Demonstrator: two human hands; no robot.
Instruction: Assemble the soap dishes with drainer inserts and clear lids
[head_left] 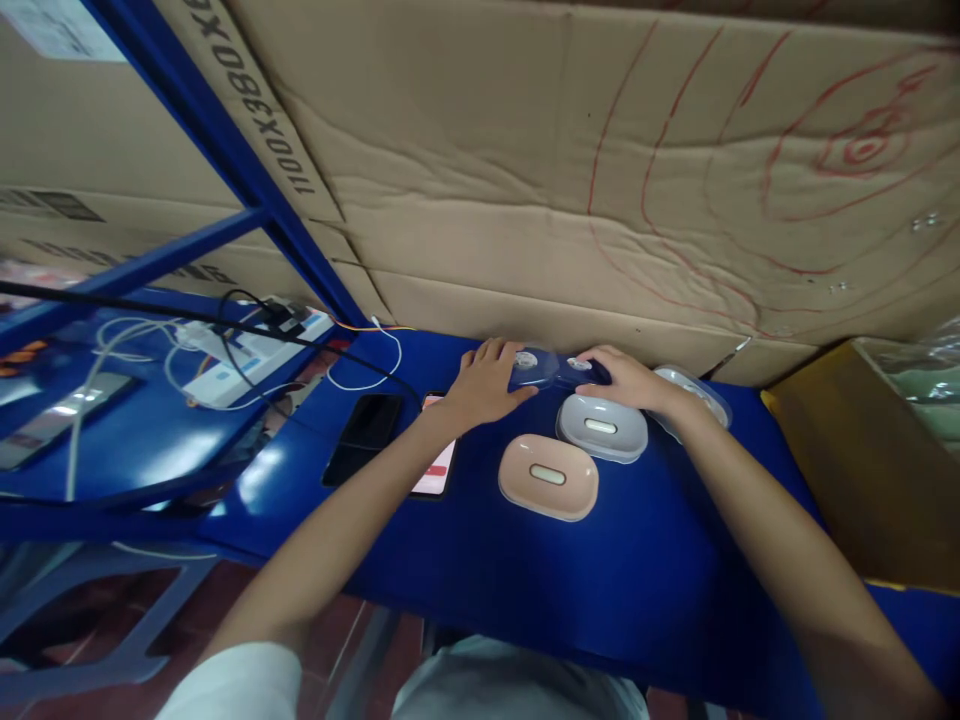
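Two see-through plastic dishes with round white labels lie side by side at the back of the blue table. My left hand [487, 387] is at the edge of the left clear dish [534, 368], fingers stretched and thumb apart. At the other side, my right hand [621, 378] curls thumb and fingers around the right end of the second clear dish [576, 376]. Just in front of that hand is a pale grey soap dish [602, 443]. A pink soap dish [548, 500] sits nearer to me. Another clear dish [701, 390] is partly hidden behind my right forearm.
Left of the dishes lie a lit phone [435, 480] and a dark phone [371, 422]. A white power strip [259, 360] and cables are farther left, beside a blue metal frame [292, 240]. Cardboard [480, 200] walls the back. An open carton [862, 470] stands at right.
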